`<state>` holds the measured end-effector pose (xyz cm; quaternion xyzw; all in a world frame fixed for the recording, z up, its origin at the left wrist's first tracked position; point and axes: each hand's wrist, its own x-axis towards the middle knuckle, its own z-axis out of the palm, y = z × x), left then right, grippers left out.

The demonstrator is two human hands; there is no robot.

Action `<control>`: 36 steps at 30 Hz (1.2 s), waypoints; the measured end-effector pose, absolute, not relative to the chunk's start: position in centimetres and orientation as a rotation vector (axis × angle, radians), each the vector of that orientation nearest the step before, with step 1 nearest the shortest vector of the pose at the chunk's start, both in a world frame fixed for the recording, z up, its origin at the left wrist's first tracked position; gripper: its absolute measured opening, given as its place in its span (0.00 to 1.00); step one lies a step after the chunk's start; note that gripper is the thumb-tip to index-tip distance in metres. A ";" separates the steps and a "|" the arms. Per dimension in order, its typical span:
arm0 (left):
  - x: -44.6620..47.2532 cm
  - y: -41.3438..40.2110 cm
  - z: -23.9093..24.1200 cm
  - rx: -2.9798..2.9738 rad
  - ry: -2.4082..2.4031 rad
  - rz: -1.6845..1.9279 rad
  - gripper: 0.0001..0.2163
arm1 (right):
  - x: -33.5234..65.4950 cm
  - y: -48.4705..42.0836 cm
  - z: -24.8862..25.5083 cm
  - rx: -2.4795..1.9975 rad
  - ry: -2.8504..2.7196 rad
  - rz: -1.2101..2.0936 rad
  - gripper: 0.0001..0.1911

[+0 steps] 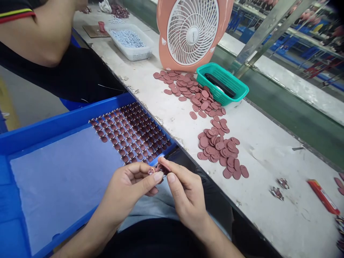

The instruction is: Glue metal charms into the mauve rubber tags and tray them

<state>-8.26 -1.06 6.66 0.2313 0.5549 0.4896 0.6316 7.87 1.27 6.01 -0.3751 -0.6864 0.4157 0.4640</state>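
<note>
My left hand [131,188] and my right hand [185,190] meet over my lap, fingertips pinched together on one small dark red oval tag with a metal ring [155,170]. Just beyond them lies a blue tray [40,130] lined with pale cloth, and several rows of finished dark red tags [130,130] fill its far right corner. On the white table to the right lie loose piles of pink-red oval tags [219,152], spread towards the fan.
A pink and white fan [192,32] stands at the back, with a green basket [221,84] beside it holding a dark object. A white bin of small parts [130,43] sits further back. Another person's arm [37,39] is at top left. A red lighter-like item [324,196] lies right.
</note>
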 end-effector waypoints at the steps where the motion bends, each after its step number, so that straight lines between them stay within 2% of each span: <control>1: -8.2 -1.1 6.8 0.534 1.270 1.112 0.09 | 7.9 1.3 6.0 -0.915 -1.680 1.042 0.17; 7: -9.3 -1.2 6.4 0.670 1.434 1.097 0.12 | 8.6 1.4 5.0 -0.902 -1.533 1.178 0.27; 12: -16.4 -0.7 1.4 1.053 2.114 0.930 0.22 | 9.9 1.2 3.1 -1.051 -1.575 1.059 0.22; 16: -24.0 0.6 -3.2 1.151 2.426 0.693 0.17 | 10.5 0.6 1.6 -1.162 -1.707 0.958 0.19; 19: -27.4 2.1 -5.4 1.267 2.470 0.440 0.13 | 10.7 0.4 0.7 -1.219 -1.792 0.886 0.17; 24: -29.0 4.5 -7.5 1.388 2.436 0.184 0.14 | 11.2 0.4 -0.6 -1.232 -1.907 0.863 0.16; 36: -29.3 5.4 -9.2 1.414 2.416 -0.007 0.14 | 11.6 0.5 -1.5 -1.284 -1.947 0.882 0.15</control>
